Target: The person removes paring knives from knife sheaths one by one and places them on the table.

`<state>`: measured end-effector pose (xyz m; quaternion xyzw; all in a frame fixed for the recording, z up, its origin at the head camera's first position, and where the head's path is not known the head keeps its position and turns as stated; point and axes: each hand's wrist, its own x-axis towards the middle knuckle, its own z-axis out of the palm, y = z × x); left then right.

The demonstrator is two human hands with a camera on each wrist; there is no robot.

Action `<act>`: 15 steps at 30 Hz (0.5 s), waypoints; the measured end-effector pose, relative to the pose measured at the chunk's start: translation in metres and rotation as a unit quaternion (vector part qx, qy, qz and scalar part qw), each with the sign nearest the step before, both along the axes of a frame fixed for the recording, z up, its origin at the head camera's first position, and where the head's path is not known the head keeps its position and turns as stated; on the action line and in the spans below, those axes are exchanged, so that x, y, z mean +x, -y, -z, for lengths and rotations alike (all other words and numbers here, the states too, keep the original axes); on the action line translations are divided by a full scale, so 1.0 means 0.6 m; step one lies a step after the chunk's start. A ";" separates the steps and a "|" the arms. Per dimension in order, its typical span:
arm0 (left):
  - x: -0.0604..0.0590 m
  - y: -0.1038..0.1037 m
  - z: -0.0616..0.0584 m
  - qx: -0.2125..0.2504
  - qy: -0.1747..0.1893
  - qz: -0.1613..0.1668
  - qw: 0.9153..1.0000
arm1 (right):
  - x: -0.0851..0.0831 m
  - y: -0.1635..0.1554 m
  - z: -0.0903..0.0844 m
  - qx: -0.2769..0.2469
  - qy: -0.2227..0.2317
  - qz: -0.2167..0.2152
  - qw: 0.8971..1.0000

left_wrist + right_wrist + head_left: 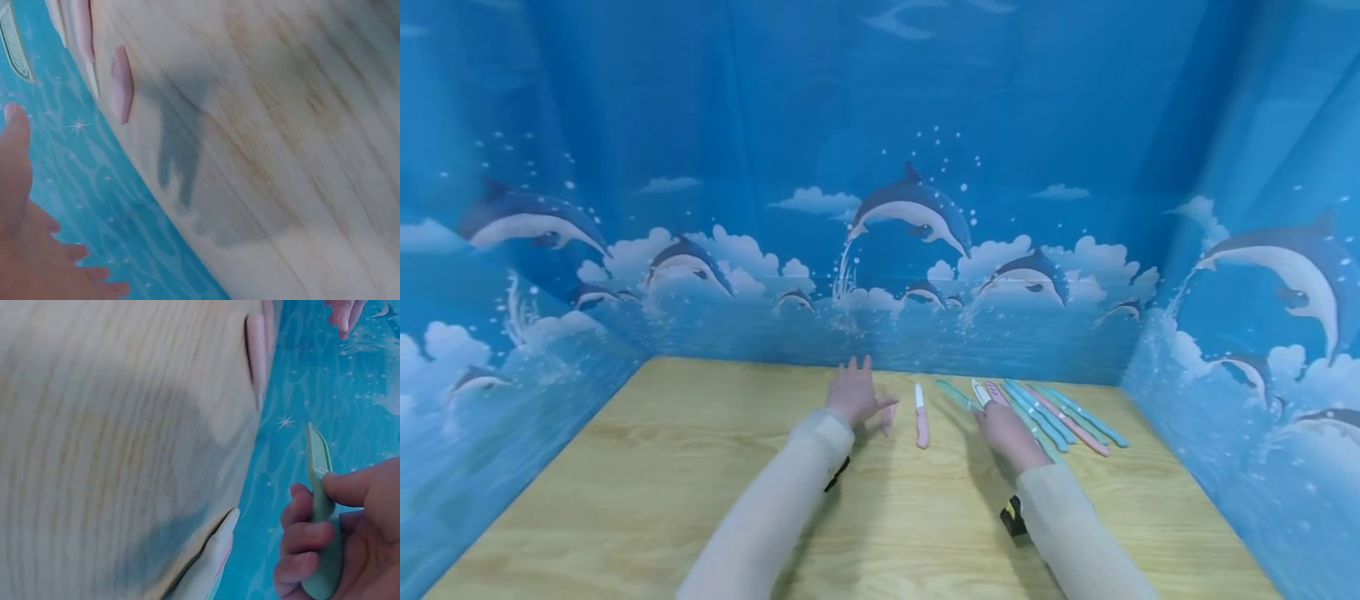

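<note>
My right hand [1009, 433] curls round the green handle of a small knife [323, 544] and holds it up, thumb near where the green blade cover begins. Its raised tip points toward the back curtain. My left hand [852, 393] is spread, fingers straight, over the table's back edge, holding nothing. Beside its thumb lies a pink blade cover [122, 84]. Between the two hands, a pink-handled knife [922, 425] with a bare white blade rests on the wood.
To the right of my right hand, several blue, green and pink knives [1078, 421] lie side by side at a slant. A white-bladed knife [979, 392] lies behind that hand. A blue dolphin curtain [880, 333] borders the wooden table [647, 467] at the back and sides.
</note>
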<state>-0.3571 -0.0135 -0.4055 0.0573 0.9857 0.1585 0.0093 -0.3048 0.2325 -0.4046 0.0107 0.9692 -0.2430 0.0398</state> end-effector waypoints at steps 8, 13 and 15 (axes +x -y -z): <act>0.044 0.015 -0.022 -0.021 -0.070 0.115 0.991 | 0.028 0.025 -0.006 0.010 -0.020 -0.023 0.999; 0.078 0.020 -0.028 -0.023 -0.092 0.161 0.982 | 0.048 0.047 -0.003 0.008 -0.033 -0.041 0.999; 0.089 0.021 -0.025 -0.032 -0.100 0.180 0.978 | 0.058 0.056 -0.003 0.009 -0.039 -0.054 0.998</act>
